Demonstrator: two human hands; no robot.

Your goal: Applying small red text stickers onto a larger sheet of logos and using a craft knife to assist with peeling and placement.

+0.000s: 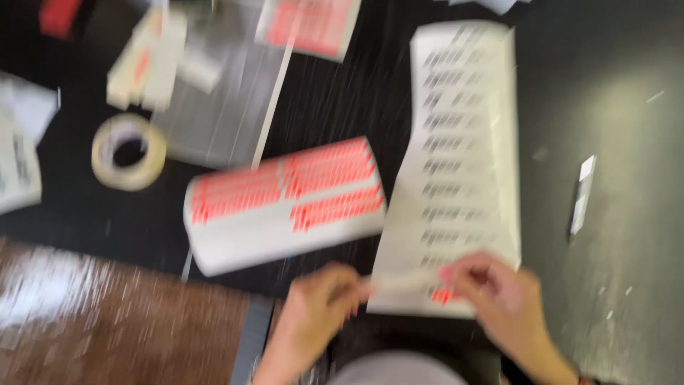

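Observation:
The view is motion-blurred. My left hand (pixel 318 306) and my right hand (pixel 499 292) meet at the near end of a long white sheet of dark-printed labels (pixel 459 142) lying on the dark table (pixel 605 107). Between the two hands stretches a thin pale strip (pixel 402 280), pinched at both ends. A small red mark shows under my right fingers. To the left lies a curled white sheet of red labels (pixel 285 203), untouched.
A roll of pale tape (pixel 129 151) lies at left, beside clear plastic bags (pixel 228 107) and a small cream box (pixel 146 60). Another red label sheet (pixel 310 25) is at the top. A white paper scrap (pixel 582 194) lies at right. Brown speckled floor (pixel 107 321) shows bottom left.

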